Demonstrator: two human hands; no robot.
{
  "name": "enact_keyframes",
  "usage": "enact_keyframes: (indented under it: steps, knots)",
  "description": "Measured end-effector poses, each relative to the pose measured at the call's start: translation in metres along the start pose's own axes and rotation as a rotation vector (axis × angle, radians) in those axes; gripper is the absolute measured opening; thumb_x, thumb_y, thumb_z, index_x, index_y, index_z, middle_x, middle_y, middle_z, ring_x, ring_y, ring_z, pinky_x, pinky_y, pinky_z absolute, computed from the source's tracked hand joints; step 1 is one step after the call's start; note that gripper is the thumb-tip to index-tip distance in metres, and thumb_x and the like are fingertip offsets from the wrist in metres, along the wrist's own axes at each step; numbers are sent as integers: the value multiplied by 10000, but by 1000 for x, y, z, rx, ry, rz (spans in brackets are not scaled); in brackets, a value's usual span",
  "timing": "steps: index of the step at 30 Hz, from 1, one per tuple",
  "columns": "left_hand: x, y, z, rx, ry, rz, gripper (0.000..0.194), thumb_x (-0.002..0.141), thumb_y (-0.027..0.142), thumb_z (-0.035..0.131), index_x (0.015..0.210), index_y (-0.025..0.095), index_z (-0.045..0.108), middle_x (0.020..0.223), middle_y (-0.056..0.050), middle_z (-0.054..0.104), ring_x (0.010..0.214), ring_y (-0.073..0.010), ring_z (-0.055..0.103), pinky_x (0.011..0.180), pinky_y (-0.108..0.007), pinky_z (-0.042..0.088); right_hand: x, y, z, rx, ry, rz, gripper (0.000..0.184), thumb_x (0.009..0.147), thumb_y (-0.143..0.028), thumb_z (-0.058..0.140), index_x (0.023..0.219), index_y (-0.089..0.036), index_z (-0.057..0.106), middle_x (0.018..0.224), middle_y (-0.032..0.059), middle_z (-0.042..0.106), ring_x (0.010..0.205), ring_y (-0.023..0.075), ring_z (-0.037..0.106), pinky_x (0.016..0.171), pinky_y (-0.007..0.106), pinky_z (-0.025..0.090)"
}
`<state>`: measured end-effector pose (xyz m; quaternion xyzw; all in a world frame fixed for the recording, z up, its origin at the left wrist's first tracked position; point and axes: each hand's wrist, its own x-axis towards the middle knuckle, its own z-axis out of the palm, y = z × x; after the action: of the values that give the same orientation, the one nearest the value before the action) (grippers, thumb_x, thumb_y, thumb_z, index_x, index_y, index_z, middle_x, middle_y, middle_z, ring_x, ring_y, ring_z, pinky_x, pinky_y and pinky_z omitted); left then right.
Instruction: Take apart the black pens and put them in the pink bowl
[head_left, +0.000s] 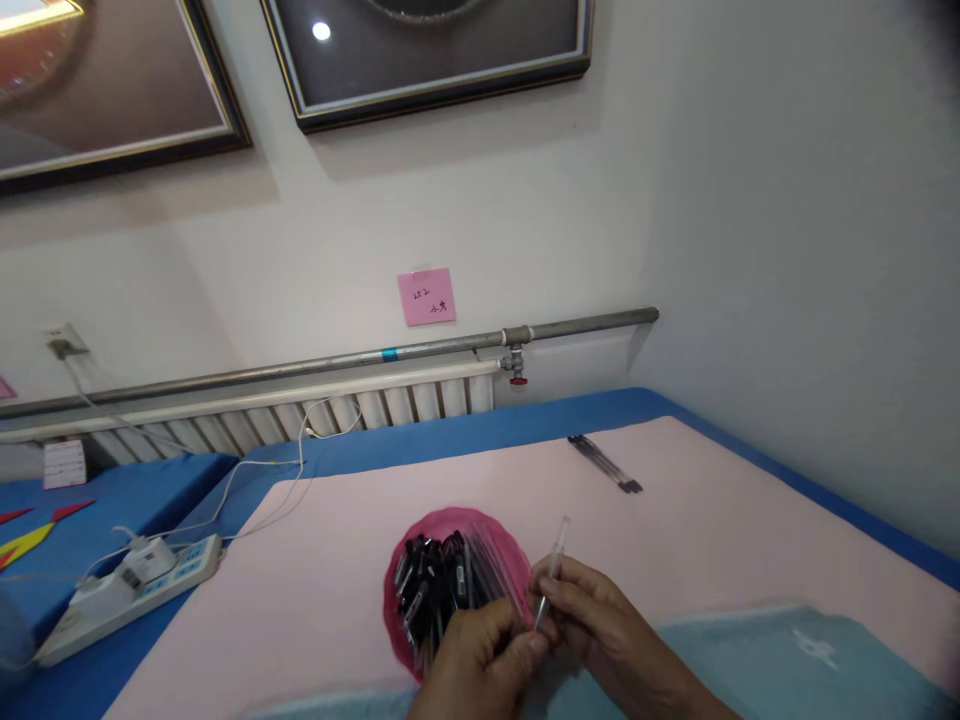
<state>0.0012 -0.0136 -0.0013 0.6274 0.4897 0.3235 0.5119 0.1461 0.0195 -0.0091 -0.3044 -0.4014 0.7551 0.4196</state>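
Note:
A clear plastic pen barrel [557,560] slants upward between my two hands, in front of the pink basket's right side. My right hand [600,615] pinches it around the middle with thumb and fingers. At its lower end, where a darker narrow part shows, the fingers of my left hand [480,655] are closed on it. Just left of the hands, a round pink basket [391,600] holds many black pen parts [427,590] and a bundle of clear tubes [491,560]. Several pens [606,465] with dark ends lie side by side farther back on the pink table covering.
The pink covering [315,570] lies over a blue cloth [420,437]. A light-blue cloth [750,650] is along the near edge. At left are a white power strip [180,570] with plugs and loose white cables. Behind stand a radiator [405,400] and a pipe [450,345].

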Motion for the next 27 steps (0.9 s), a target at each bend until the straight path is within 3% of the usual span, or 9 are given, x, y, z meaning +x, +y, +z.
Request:
enact_keyframes:
  steps: [4,8,10,15,19,21,23,27]
  knots:
    - [1,-5,0,-257,-85,-161,473,792,569,369,716,138,549,472,45,417,390,-67,320,413,-206,223,0,-2,-1,99,-44,-14,193,696,-342,662,736,-168,587,625,-9,578,527,87,463,523,220,347]
    - [4,-4,3,-164,104,-73,350,713,494,556,683,146,527,560,39,451,510,-72,363,500,-202,280,3,-1,-3,44,3,-38,173,707,-316,658,683,-158,591,587,-24,546,538,85,461,532,215,353]
    - [4,-4,3,-89,128,-27,302,676,438,616,704,147,539,594,44,440,558,-77,363,528,-201,283,4,0,-5,21,0,-35,178,713,-313,652,671,-152,589,590,-20,550,545,85,469,530,209,348]
    - [3,-7,1,-221,-84,-174,439,763,566,417,734,147,544,501,46,422,417,-73,331,426,-211,228,5,0,-10,99,-74,-1,165,708,-315,654,735,-159,609,656,1,594,532,87,478,517,220,354]
    - [5,-6,2,-54,102,-58,292,727,440,534,707,149,544,580,32,474,541,-90,394,504,-211,288,6,2,-8,63,-26,8,164,695,-312,663,707,-158,605,587,-13,565,529,93,479,513,216,348]
    - [6,-5,1,1,125,-20,203,671,345,606,685,154,538,601,43,463,580,-87,386,529,-205,289,6,5,-7,34,-15,2,163,686,-305,667,692,-155,603,575,-8,567,537,99,484,521,218,351]
    - [5,-5,0,-52,45,-37,206,685,358,586,680,157,540,580,47,452,555,-80,377,508,-203,273,5,8,-5,35,-18,-22,159,680,-303,667,696,-157,605,589,-2,578,539,103,490,527,225,357]
    - [4,-12,-10,-299,-160,-107,412,713,535,486,665,133,563,489,38,442,430,-66,340,431,-207,211,5,9,-7,120,27,-72,195,646,-342,680,702,-176,594,623,-12,574,524,97,489,517,228,358]
